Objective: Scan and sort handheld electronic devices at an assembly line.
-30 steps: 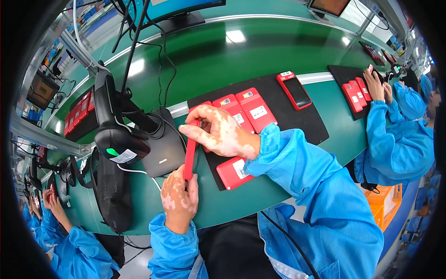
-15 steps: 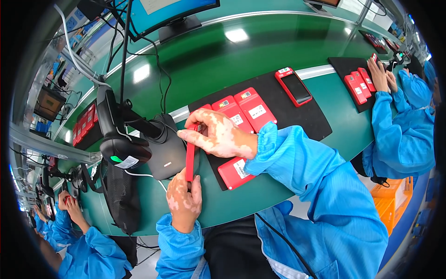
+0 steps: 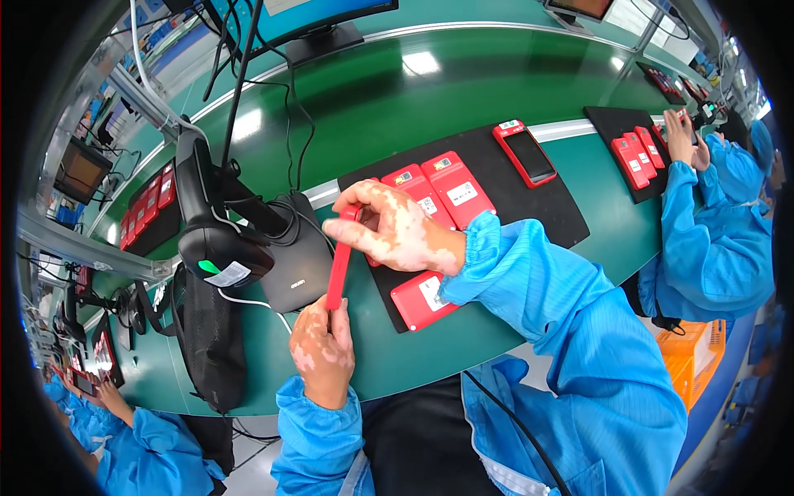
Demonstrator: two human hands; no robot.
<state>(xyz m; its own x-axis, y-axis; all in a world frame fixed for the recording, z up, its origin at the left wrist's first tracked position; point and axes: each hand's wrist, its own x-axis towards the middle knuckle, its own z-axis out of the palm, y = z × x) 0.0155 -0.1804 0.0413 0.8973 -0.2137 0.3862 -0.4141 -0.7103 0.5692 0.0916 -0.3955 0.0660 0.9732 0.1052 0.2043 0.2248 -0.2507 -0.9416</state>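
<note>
A red handheld terminal [image 3: 339, 269], seen edge-on and nearly upright, is between my two hands in front of the scanner. My left hand [image 3: 324, 355] grips its lower end with thumb and fingers. The thumb and fingers of my right hand [image 3: 401, 227] close round its upper end. Beneath and beyond my right hand, red terminals [image 3: 460, 192] with white labels lie on a black mat [image 3: 550, 217], one partly covered by that hand. Another red terminal [image 3: 420, 301] lies near my right cuff. Farther right, a red terminal [image 3: 529, 157] lies with its dark screen up.
A black barcode scanner [image 3: 223, 252] with a green light stands on a grey base [image 3: 299, 273] at left. A black mesh bag [image 3: 207, 347] is at the table's near left. Cables hang before a monitor [image 3: 331, 12]. Co-workers [image 3: 711, 223] sit on both sides; an orange crate [image 3: 693, 360] stands at right.
The held terminal now leans slightly, its top end to the right; both hands keep hold. The left co-worker's hands have moved, with a dark-screened device now showing in them. My view has shifted slightly.
</note>
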